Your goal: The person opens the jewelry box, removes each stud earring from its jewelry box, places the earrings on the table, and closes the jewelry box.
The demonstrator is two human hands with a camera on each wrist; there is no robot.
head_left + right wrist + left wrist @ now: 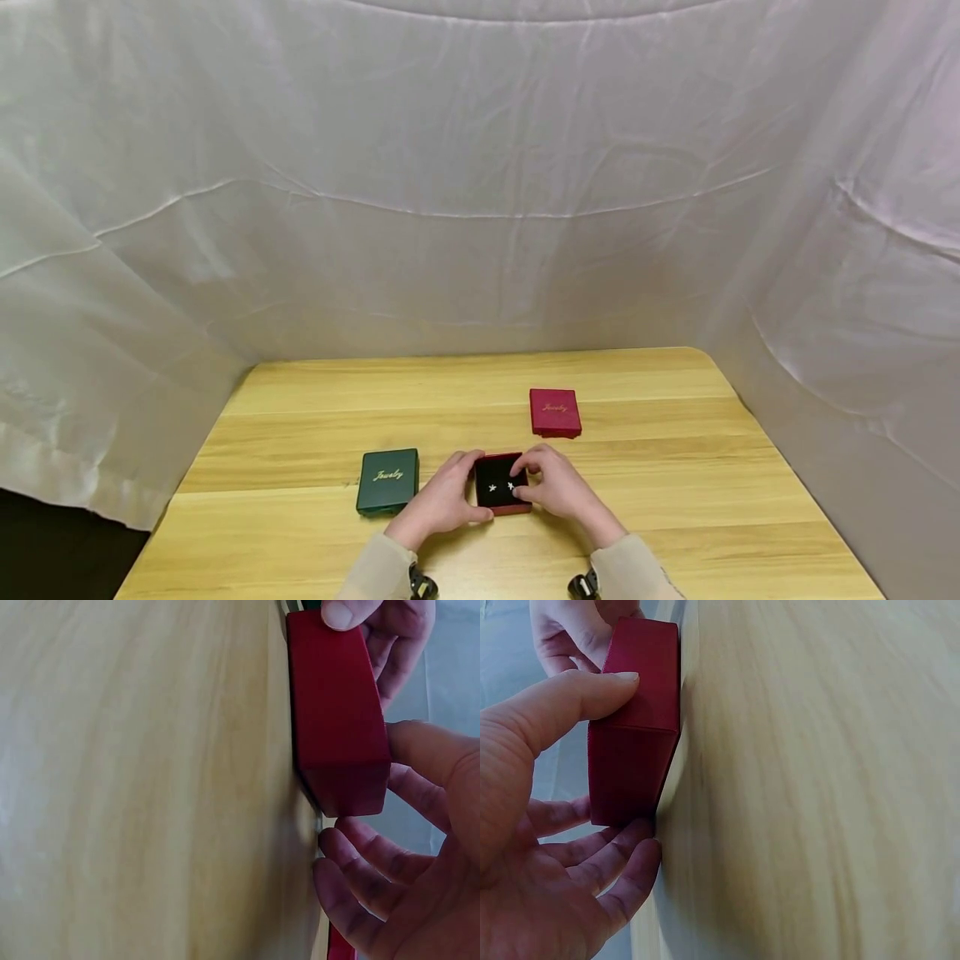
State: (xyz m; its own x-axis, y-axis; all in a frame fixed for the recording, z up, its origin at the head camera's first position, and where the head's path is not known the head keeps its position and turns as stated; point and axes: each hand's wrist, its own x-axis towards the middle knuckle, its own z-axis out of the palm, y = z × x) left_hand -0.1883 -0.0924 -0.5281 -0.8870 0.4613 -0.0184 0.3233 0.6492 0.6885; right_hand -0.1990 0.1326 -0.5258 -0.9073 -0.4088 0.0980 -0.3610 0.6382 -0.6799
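A small red jewelry box base (504, 511) with a black insert (492, 501) sits open-topped on the table. Two small star-shaped earrings, a left one (492, 488) and a right one (511, 486), show on the insert. My left hand (447, 493) grips the base from the left, its thumb on the near wall and fingers at the far side. At the right edge, my right hand (558, 486) reaches its thumb and index finger in over the insert, close around the right earring. Whether they pinch it cannot be told. Its other fingers (367, 877) curl loosely beside the box wall.
A red lid marked "Jewelry" (555, 410) lies behind and to the right. To the left of my left hand is a closed-looking green jewelry box (388, 481). The wooden table (675, 467) is enclosed by pale hanging cloth (480, 250) at the back and sides.
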